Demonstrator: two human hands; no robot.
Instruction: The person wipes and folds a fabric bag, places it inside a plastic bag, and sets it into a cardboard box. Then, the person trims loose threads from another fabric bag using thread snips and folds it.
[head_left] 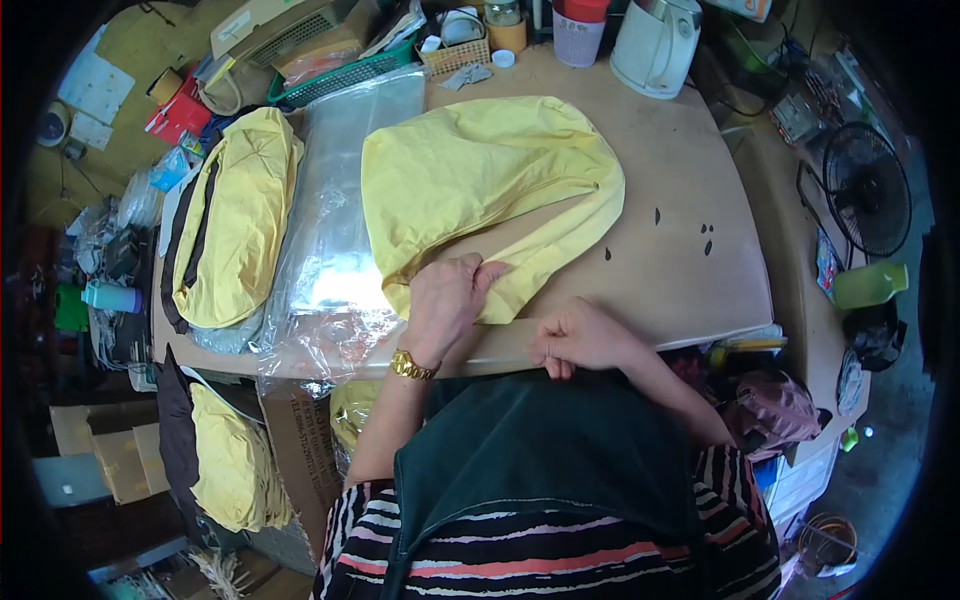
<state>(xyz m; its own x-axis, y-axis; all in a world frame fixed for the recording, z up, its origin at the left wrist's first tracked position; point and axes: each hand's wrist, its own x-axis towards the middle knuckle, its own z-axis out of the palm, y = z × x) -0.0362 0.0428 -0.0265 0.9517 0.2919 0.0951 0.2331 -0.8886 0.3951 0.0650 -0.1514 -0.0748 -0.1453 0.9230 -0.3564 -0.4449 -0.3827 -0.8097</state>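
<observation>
Head view: yellow bag (450,185) extends forward from left grip (447,302).

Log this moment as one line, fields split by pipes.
left hand: on yellow fabric shoulder bag | right hand: curled, apart from bag, near front edge of tan tabletop | bag: lying on tabletop

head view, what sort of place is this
Probably a small workshop handling cloth goods: a bag-like yellow cloth lies on the worktable, with folded yellow cloth and clear plastic beside it.
</observation>
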